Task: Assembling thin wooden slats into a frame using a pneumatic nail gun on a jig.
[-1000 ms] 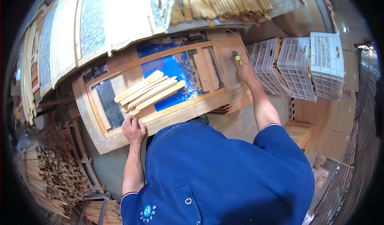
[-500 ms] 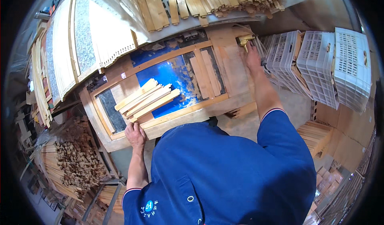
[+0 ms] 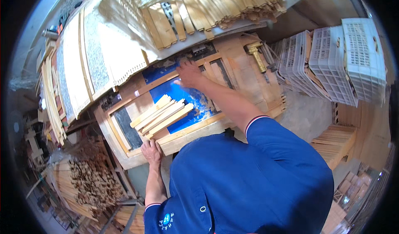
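Note:
My left hand [image 3: 152,151] rests on the near edge of the wooden workbench [image 3: 183,147], its fingers bent over the rim, beside a small pile of pale wooden strips [image 3: 163,115]. Those strips lie slanted across a blue panel [image 3: 160,93] set in the bench's wooden frame. My right hand [image 3: 190,74] reaches over the far rail of that frame, fingers apart, with nothing seen in it. At the bench's right end lies a gold-coloured, gun-shaped tool [image 3: 258,58], apart from both hands.
Many wooden slats [image 3: 212,9] lie on the surface beyond the bench. White plastic crates [image 3: 330,61] stand at the right. A large bundle of wood sticks [image 3: 93,184] sits at lower left, and stacked boards [image 3: 334,141] are at lower right.
My right hand has left the gun-shaped tool at the right end and swung left over the blue panel. My left hand stays at the bench's near edge.

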A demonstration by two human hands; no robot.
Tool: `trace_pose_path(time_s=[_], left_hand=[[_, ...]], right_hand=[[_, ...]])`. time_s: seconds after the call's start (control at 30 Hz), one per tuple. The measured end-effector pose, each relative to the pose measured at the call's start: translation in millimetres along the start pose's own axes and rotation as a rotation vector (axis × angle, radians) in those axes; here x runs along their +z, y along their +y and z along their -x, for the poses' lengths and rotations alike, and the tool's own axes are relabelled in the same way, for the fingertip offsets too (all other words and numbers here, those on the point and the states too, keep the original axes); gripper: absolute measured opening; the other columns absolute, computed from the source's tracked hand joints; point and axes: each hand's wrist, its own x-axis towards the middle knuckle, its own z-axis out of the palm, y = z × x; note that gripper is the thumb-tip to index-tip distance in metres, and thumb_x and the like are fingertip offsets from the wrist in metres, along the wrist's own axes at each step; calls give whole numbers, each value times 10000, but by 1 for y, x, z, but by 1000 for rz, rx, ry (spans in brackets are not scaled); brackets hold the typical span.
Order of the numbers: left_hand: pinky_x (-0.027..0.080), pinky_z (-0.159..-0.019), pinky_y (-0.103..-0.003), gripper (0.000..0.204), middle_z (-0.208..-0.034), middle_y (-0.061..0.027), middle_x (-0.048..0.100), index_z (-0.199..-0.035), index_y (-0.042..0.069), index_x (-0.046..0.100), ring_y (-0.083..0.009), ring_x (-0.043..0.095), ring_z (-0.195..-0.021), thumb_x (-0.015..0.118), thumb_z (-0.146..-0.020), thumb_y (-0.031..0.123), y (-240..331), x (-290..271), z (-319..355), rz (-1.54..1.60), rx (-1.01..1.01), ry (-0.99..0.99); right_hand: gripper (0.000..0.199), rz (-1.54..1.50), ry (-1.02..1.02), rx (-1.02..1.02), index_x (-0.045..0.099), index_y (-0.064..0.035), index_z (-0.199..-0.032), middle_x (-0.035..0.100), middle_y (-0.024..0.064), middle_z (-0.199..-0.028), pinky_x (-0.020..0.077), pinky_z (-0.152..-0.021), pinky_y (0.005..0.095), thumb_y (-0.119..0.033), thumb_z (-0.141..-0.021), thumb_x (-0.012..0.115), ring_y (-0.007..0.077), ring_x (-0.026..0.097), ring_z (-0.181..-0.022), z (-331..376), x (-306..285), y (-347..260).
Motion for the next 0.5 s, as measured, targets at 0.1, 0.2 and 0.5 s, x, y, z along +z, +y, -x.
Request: trace_pose_path(time_s=[0.1,0.2,0.5], left_hand=[[425,-843,-478,172,-953,-159,549,-950,74,616,-361,525,-932,651,-883,229,-7,-1,5,51,15,-24],[428,-839,-493,310,-938,-166,565,-954,75,621,-376,540,-934,728,-846,345,-19,-6,-2,131,8,-136],[471,-664,-518,334,-756,-188,602,-825,54,580,-428,604,-741,778,-845,323,-50,-62,-41,361,330,-361]], right_hand=[[612,46,-33,54,663,-59,-1122,633,180,-1148,452,-1002,531,-578,-801,715,366,576,-1175,-2,-43,-10],[522,28,67,-122,630,-76,-1017,616,140,-1021,568,-772,455,-501,-761,794,342,656,-974,16,-75,-21],[393,137,561,-122,567,-111,-856,566,73,-879,514,-710,436,-399,-719,796,280,618,-850,181,-203,-94]])
